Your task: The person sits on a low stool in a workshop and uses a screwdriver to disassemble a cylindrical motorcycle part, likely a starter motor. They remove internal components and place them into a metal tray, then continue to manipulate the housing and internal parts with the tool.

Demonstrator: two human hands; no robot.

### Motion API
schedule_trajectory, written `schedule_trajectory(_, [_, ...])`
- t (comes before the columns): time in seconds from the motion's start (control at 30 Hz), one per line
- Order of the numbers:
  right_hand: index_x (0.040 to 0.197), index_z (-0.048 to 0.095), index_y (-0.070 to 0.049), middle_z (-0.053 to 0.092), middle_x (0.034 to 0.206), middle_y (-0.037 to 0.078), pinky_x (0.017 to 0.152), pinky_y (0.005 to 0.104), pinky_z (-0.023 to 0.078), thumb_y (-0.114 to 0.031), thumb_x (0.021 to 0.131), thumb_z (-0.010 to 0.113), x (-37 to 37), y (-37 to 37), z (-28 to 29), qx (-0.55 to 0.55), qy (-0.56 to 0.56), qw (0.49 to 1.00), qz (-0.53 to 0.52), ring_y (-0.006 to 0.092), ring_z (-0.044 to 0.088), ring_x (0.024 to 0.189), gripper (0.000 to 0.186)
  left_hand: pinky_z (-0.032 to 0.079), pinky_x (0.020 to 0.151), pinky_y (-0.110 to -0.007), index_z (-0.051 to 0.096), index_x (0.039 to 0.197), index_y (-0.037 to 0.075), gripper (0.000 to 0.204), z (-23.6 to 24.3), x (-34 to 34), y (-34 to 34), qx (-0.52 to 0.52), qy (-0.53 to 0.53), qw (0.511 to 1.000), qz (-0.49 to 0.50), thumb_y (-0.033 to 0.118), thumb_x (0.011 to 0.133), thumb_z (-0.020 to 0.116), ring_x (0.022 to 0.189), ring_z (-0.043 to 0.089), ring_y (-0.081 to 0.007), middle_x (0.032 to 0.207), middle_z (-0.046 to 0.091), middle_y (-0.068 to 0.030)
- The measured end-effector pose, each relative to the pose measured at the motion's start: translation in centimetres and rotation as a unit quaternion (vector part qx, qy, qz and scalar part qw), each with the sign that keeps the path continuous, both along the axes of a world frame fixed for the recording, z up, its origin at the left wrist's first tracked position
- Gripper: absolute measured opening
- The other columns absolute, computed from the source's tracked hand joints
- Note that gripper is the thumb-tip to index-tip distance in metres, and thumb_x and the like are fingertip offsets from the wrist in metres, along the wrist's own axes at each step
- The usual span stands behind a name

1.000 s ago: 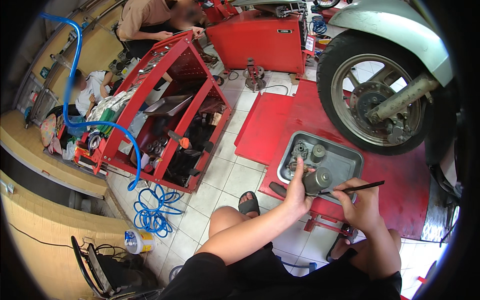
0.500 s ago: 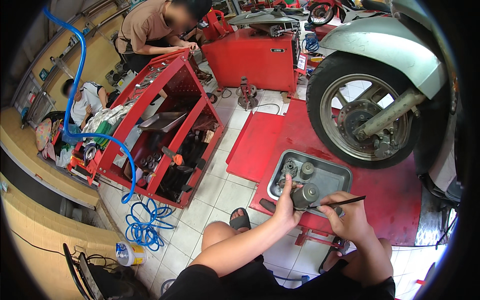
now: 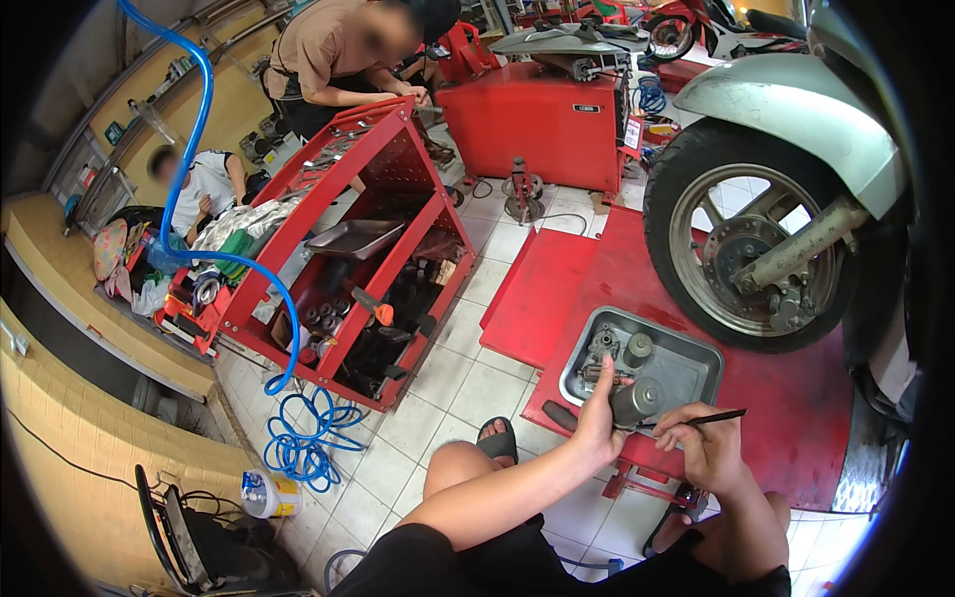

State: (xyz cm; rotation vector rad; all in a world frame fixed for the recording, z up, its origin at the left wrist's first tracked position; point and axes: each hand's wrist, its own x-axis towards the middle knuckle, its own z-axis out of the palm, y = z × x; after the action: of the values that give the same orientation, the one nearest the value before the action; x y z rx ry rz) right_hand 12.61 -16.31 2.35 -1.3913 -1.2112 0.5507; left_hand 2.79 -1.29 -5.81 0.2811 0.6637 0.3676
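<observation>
My left hand (image 3: pixel 600 426) grips a grey metal cylinder (image 3: pixel 637 400) at the near side of a metal tray (image 3: pixel 686 370), thumb raised along it. My right hand (image 3: pixel 704 453), fingers closed on a thin black rod-like tool (image 3: pixel 724 416), is just right of the cylinder, with the tool's tip at the cylinder's base. In the tray lie a smaller metal cylinder (image 3: pixel 639 348) and a metal fitting (image 3: pixel 605 338); further pieces behind my left thumb are partly hidden. A dark handle-like object (image 3: pixel 559 415) lies left of the tray on the red platform (image 3: pixel 796 418).
A scooter's front wheel (image 3: pixel 667 249) stands beyond the tray. At left are a red tool trolley (image 3: pixel 348 374), coiled blue hose (image 3: pixel 308 448), a bucket (image 3: pixel 271 495) and black equipment (image 3: pixel 209 537). A person (image 3: pixel 323 65) bends over the trolley; another (image 3: pixel 209 189) sits behind it. A red cabinet (image 3: pixel 527 129) stands behind.
The view has shifted, so the scene sits lower than a second ago. My right hand's fingers have shifted slightly on the tool. The bending co-worker's hands have moved a little.
</observation>
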Motion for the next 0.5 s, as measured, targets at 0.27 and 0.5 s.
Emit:
schedule_trajectory(0.27, [0.095, 0.068, 0.009, 0.075, 0.085, 0.015, 0.062, 0.0287, 0.059, -0.004, 0.099, 0.06, -1.3, 0.8, -1.1, 0.047, -0.032, 0.994, -0.092, 0.0185, 0.072, 0.067, 0.015, 0.057, 0.078, -0.039, 0.056, 0.099, 0.011, 0.051, -0.1, -0.1, 0.3, -0.001, -0.015, 1.0, 0.004, 0.062, 0.095, 0.061, 0.084, 0.069, -0.0204, 0.091, 0.068, -0.008])
schedule_trajectory(0.5, [0.095, 0.07, 0.007, 0.075, 0.087, 0.016, 0.07, 0.0305, 0.059, -0.002, 0.094, 0.064, 0.1, 0.5, 1.2, -0.038, -0.05, 0.998, -0.006, 0.0222, 0.074, 0.078, 0.01, 0.057, 0.079, -0.039, 0.056, 0.099, 0.011, 0.053, 0.6, -0.2, 0.2, -0.016, 0.0, 1.0, 0.005, 0.064, 0.095, 0.058, 0.085, 0.069, -0.0209, 0.091, 0.068, -0.0078])
